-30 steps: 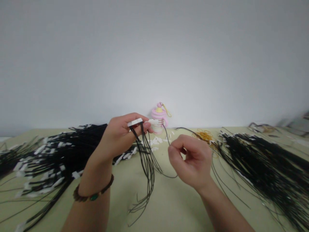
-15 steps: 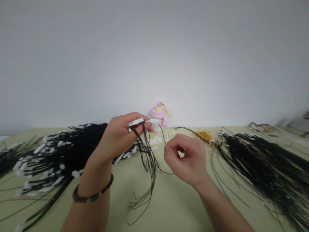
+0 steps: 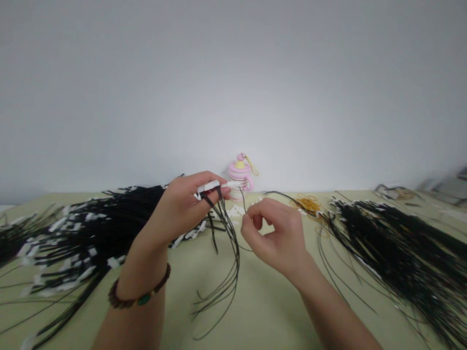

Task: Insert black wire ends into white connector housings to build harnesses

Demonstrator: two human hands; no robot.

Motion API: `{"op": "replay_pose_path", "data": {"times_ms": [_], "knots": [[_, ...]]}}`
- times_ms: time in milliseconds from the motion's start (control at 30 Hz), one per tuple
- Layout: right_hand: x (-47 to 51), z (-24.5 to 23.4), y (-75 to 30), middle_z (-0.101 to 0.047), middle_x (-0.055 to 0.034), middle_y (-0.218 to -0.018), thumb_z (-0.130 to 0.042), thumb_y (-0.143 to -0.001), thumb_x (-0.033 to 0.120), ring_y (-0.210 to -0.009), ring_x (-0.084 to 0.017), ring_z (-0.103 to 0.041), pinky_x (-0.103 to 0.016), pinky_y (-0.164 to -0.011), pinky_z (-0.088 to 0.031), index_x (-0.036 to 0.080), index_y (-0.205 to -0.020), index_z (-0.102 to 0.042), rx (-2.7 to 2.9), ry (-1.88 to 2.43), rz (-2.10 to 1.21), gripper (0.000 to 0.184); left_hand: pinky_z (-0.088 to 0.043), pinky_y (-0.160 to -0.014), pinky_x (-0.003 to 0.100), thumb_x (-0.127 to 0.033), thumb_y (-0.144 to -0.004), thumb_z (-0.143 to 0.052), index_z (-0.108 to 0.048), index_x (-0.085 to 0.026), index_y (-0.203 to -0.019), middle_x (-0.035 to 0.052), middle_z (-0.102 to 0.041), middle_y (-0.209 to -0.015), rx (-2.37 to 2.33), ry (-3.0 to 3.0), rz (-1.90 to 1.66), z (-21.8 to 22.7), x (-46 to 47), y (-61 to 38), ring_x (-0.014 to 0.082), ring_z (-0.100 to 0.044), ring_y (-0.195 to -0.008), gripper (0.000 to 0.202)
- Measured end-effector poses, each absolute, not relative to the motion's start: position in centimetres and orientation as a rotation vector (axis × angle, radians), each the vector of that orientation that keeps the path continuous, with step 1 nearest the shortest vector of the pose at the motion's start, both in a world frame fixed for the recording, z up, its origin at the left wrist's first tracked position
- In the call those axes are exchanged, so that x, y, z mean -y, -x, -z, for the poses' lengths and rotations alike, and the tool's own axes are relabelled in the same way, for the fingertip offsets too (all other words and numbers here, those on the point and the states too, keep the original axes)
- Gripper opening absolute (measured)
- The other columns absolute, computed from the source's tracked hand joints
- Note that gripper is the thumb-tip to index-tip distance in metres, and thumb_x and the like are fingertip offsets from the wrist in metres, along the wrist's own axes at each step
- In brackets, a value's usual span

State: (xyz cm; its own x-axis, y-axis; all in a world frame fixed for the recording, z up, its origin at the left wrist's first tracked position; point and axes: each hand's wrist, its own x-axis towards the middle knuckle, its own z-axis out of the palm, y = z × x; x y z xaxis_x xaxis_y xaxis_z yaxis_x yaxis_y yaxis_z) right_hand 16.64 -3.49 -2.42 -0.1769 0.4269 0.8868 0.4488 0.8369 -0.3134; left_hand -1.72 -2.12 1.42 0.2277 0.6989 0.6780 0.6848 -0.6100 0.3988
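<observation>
The right hand [image 3: 275,236] had drifted leftward toward the left hand [image 3: 184,199], its fingers pinching a thin black wire [image 3: 244,198] that rose toward the slim white connector [image 3: 234,184], which the left fingers gripped, long axis roughly sideways, above and left of the right fingers.

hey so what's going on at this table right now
The left hand holds white connectors, black wires hanging below them. The right hand appears to pinch a thin wire running up toward those connectors. A heap of white-tipped black wires lies to the left, with more dark wires to the right.
</observation>
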Motion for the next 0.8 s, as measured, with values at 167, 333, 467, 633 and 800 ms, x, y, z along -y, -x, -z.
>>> {"op": "replay_pose_path", "data": {"times_ms": [167,333,467,633,800], "knots": [[2.5,2.8,-16.7,-0.051,0.0023,-0.059,-0.054,-0.083,0.012,-0.058,-0.007,-0.046,-0.020,-0.057,-0.036,0.015,-0.063,-0.053,1.843,0.678,0.017,0.020,-0.043,-0.060,0.020,-0.033,-0.087,-0.060,-0.068,-0.020,-0.088,-0.0020,-0.070,-0.073,-1.347,-2.520,-1.349,-1.1,1.7,1.8,0.0105,-0.059,-0.062,0.015],[1.8,2.8,-16.5,-0.055,-0.0041,-0.073,-0.053,-0.080,0.010,-0.069,-0.011,-0.053,-0.025,-0.064,-0.043,0.015,-0.063,-0.054,1.753,0.639,0.036,0.017,-0.042,-0.059,0.018,-0.035,-0.087,-0.059,-0.069,-0.020,-0.087,-0.0021,-0.070,-0.075,-1.264,-2.576,-1.317,-0.8,1.6,1.6,0.0099,-0.060,-0.063,0.017],[1.7,3.0,-16.4,-0.060,-0.0077,-0.086,-0.054,-0.075,0.007,-0.072,-0.012,-0.060,-0.025,-0.061,-0.047,0.015,-0.061,-0.055,1.684,0.565,0.094,0.016,-0.042,-0.060,0.019,-0.035,-0.087,-0.059,-0.069,-0.022,-0.088,-0.0022,-0.070,-0.075,-1.221,-2.582,-1.298,-0.8,1.7,1.4,0.0107,-0.060,-0.064,0.017],[1.6,3.4,-16.1,-0.065,-0.0109,-0.092,-0.054,-0.077,0.006,-0.081,-0.017,-0.065,-0.029,-0.066,-0.053,0.017,-0.061,-0.053,1.644,0.546,0.239,0.019,-0.043,-0.061,0.019,-0.036,-0.087,-0.059,-0.068,-0.022,-0.087,-0.0018,-0.070,-0.075,-1.223,-2.583,-1.278,-0.7,1.6,1.3,0.0113,-0.060,-0.064,0.017],[1.4,3.4,-16.2,-0.069,-0.0133,-0.100,-0.053,-0.080,0.007,-0.091,-0.018,-0.068,-0.034,-0.081,-0.056,0.017,-0.068,-0.056,1.693,0.563,0.233,0.016,-0.042,-0.060,0.019,-0.034,-0.088,-0.059,-0.069,-0.022,-0.089,-0.0025,-0.070,-0.076,-1.221,-2.584,-1.248,-0.3,1.3,1.3,0.0104,-0.060,-0.064,0.015]]}}
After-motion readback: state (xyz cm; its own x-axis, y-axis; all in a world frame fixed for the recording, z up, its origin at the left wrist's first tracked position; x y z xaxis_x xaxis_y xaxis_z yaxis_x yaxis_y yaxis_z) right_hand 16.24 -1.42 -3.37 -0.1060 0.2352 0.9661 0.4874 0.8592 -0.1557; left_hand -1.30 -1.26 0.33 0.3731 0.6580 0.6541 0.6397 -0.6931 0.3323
